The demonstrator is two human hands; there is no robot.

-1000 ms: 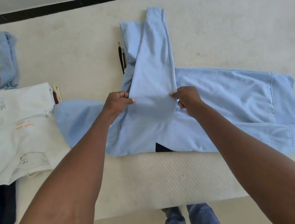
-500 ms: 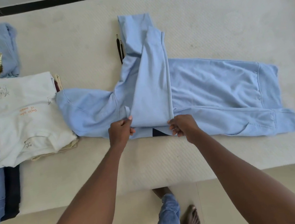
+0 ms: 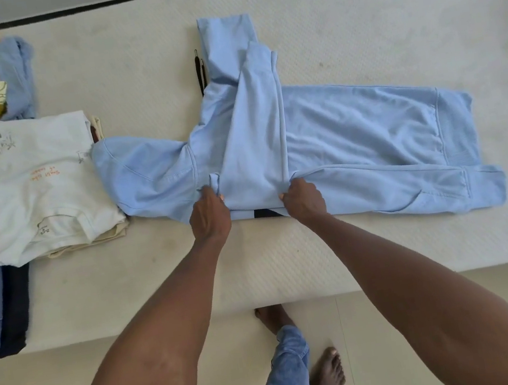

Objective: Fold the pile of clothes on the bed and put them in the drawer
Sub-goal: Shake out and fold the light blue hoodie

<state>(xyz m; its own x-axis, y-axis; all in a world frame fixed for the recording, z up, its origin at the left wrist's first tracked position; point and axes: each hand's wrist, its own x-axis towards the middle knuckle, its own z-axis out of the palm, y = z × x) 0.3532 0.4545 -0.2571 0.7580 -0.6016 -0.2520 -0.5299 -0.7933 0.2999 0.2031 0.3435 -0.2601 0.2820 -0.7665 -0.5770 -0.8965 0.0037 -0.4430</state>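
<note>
Hoodie (image 3: 352, 133) in light blue lies flat on the bed (image 3: 159, 271), with its long side running left to right: the hood points left and the bottom band points right. One sleeve (image 3: 251, 134) is folded across the body, so it runs from the far side down to the near edge. That near end of the sleeve sits right at both hands.

The left hand (image 3: 210, 218) pinches the sleeve's left corner, and the right hand (image 3: 303, 201) pinches its right corner. The fingers (image 3: 214, 194) on both hands are closed on the cloth and rest on the near edge of the hoodie. Both hands are about as close as each other. The cloth lies just past the fingertips, away from the person.

The sleeve looks almost laid down, so the next job may be to press it flat and then fold the long body from right to left. The right hand is nearer the bottom band for that.

A folded white shirt (image 3: 43, 186) sits on a small stack just left of the hood, touching it. No drawer is in view.
</note>
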